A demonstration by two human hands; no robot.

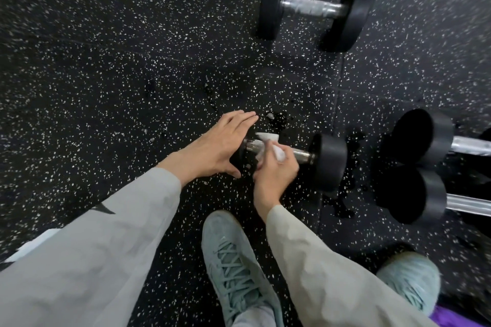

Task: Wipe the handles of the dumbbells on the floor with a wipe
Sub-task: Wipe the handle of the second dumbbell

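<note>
Speckled floor (106, 74): left hand (212, 146), open-palmed, braces the dumbbell (329, 159); right hand (276, 170) grips the wipe (279, 152); best to twist around the whole handle (301, 155).

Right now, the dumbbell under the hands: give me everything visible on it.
The dumbbell lies on its side on the speckled rubber floor, handle running left to right. Its handle looks like knurled bright metal; the heads look like matte black rubber. The right head shows fully; the left hand rests open over the left head, mostly hiding it. The right hand grips a white wipe wrapped around the handle's middle. Wet patches darken the floor around it.
</note>
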